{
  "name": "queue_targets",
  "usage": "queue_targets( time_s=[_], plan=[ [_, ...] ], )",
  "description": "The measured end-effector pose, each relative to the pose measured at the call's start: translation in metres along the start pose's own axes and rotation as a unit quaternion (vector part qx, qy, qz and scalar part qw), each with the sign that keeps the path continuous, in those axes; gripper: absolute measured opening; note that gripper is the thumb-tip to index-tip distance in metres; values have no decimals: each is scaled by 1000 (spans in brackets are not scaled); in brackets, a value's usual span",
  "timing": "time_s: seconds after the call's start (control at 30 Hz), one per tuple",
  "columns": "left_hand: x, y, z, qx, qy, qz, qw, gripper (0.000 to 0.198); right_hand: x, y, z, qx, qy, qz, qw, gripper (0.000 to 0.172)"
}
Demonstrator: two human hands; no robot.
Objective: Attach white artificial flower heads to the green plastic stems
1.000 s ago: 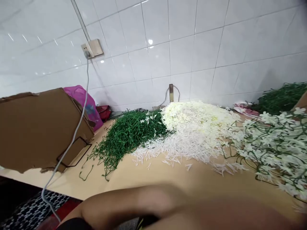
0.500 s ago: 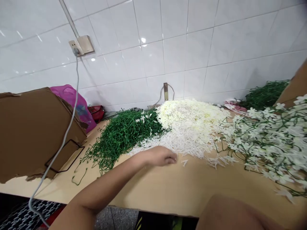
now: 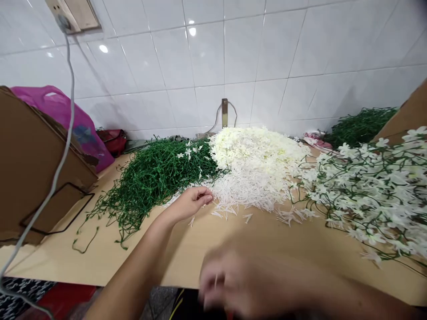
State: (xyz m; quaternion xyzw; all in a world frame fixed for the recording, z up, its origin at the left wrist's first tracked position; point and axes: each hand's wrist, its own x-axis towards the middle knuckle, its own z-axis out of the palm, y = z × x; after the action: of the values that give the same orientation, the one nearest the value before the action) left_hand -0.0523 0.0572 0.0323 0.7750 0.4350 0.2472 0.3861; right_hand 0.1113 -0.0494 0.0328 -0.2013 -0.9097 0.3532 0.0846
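My left hand (image 3: 191,202) reaches across the wooden table (image 3: 267,249) to the near edge of a heap of thin white plastic pieces (image 3: 247,191). Its fingers are curled together at the heap; what they hold, if anything, is too small to see. A pile of green plastic stems (image 3: 153,178) lies just left of that hand. Behind the white pieces is a mound of cream flower heads (image 3: 256,146). My right hand (image 3: 243,284) is low at the table's front edge, smeared by motion, its fingers unclear.
Finished stems with white flowers (image 3: 370,191) spread over the right side. A cardboard box (image 3: 30,169) stands at the left with a pink bag (image 3: 66,120) behind it. A grey cable (image 3: 56,173) hangs from a wall socket. More green stems (image 3: 360,126) lie at the back right.
My left hand has moved forward and left, from the open table to the edge of the white pieces, its fingers curling. My right hand has come up into view. The camera has tilted down.
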Motion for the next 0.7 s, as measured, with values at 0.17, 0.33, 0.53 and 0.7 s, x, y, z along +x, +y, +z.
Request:
queue_targets(
  time_s=[0.17, 0.33, 0.53, 0.7],
  plan=[
    [-12, -12, 17, -159, 86, -21, 983, 20, 6, 71, -72, -172, 252, 243, 921, 19],
    [-20, -20, 29, -259, 207, -63, 941, 26, 43, 118, -91, -210, 274, 296, 891, 37],
    [-19, -39, 31, -251, 245, -82, 933, 22, 66, 138, -93, -228, 258, 320, 883, 12],
    [-22, -42, 27, -218, 239, -92, 942, 17, 49, 136, -98, -213, 292, 294, 885, 9]
  ],
)
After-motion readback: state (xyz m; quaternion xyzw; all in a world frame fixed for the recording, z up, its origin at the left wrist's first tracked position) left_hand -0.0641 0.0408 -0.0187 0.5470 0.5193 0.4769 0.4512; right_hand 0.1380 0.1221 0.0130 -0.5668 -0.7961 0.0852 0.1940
